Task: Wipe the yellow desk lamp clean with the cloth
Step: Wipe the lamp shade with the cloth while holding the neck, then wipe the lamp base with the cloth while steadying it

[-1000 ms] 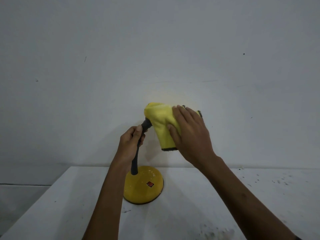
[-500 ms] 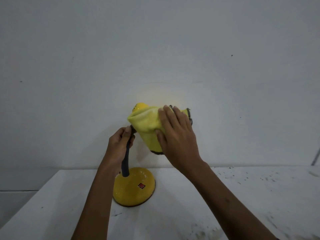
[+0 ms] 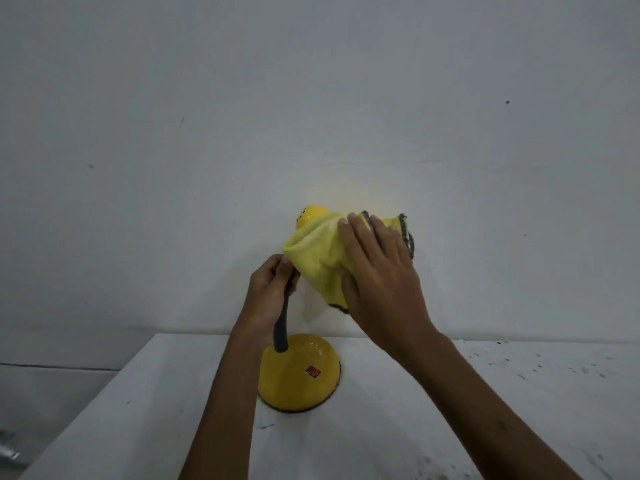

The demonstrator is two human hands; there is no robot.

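Observation:
The yellow desk lamp stands on a white table (image 3: 502,403), its round base (image 3: 294,382) carrying a small red switch (image 3: 313,372). A dark flexible neck (image 3: 282,327) rises from the base. My left hand (image 3: 272,289) is closed around the upper neck. A yellow cloth (image 3: 318,258) with a dark edge drapes over the lamp shade; only the shade's rounded yellow top (image 3: 310,216) shows. My right hand (image 3: 377,268) lies flat on the cloth, pressing it against the shade.
A plain grey-white wall (image 3: 311,98) stands right behind the lamp. The table's left edge (image 3: 104,393) runs diagonally down to the left, with floor beyond it. Dark specks mark the table's right side (image 3: 554,368).
My right hand has slid the cloth rightward and down over the shade, uncovering the shade's rounded top. The left hand keeps its grip on the neck. The camera view has shifted slightly.

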